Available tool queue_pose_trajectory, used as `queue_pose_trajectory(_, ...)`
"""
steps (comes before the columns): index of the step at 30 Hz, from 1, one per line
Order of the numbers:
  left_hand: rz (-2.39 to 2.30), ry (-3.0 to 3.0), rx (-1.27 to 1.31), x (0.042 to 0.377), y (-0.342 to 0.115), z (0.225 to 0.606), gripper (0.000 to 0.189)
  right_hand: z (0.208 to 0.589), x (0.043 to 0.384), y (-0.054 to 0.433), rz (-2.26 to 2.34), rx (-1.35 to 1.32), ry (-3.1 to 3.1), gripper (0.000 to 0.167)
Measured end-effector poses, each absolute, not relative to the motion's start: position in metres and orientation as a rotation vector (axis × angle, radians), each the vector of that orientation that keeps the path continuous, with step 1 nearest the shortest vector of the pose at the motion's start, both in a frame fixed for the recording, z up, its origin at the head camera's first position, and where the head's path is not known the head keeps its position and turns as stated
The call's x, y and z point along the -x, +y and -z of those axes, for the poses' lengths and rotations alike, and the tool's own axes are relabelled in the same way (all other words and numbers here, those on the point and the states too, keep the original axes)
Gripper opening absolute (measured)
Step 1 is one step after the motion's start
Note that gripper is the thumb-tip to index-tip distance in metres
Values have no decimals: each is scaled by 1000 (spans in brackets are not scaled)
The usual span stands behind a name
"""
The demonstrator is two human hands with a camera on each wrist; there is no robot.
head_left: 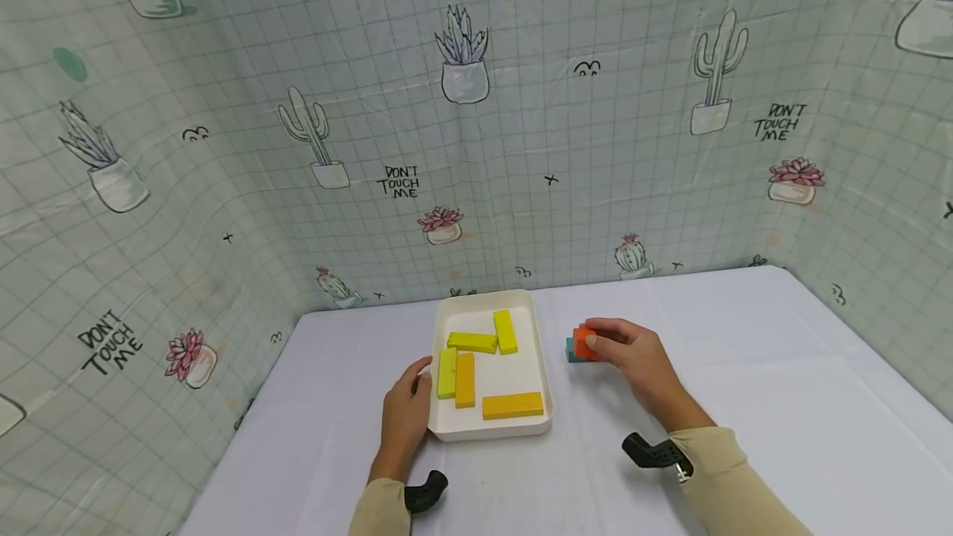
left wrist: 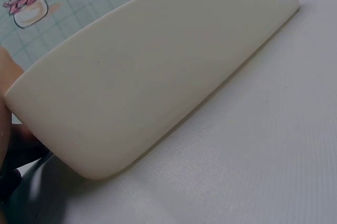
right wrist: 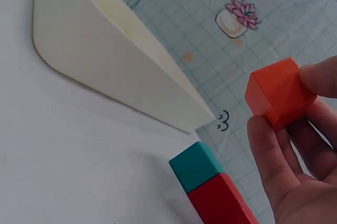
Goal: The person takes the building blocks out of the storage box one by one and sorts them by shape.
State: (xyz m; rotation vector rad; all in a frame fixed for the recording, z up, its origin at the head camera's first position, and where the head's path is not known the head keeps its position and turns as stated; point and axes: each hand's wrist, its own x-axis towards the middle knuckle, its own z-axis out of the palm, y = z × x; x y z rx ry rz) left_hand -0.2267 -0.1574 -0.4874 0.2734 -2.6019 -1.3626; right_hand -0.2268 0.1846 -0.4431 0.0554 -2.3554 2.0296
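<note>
My right hand (head_left: 644,366) pinches an orange cube (right wrist: 279,95) between thumb and fingertips, to the right of the white tray (head_left: 514,375). In the right wrist view this cube is held apart from a teal cube (right wrist: 197,166) and red blocks (right wrist: 221,203), which are lined up touching on the table. From the head camera, the held cube hides most of that row. My left hand (head_left: 402,408) grips the tray's left wall; in the left wrist view only a sliver of it shows beside the tray's outer side (left wrist: 158,66).
Several flat blocks lie in the tray, among them a lime one (head_left: 447,373) beside an amber one (head_left: 465,380), and another amber one (head_left: 512,405) near its front. A white cloth (head_left: 744,354) covers the table. Patterned curtain (head_left: 521,139) hangs behind and at both sides.
</note>
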Motion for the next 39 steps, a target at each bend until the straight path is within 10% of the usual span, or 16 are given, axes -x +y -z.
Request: queue_pose_trajectory(39, 1392, -2629, -302, 226, -156, 486, 41, 425, 228, 226, -2337, 15, -1998, 59)
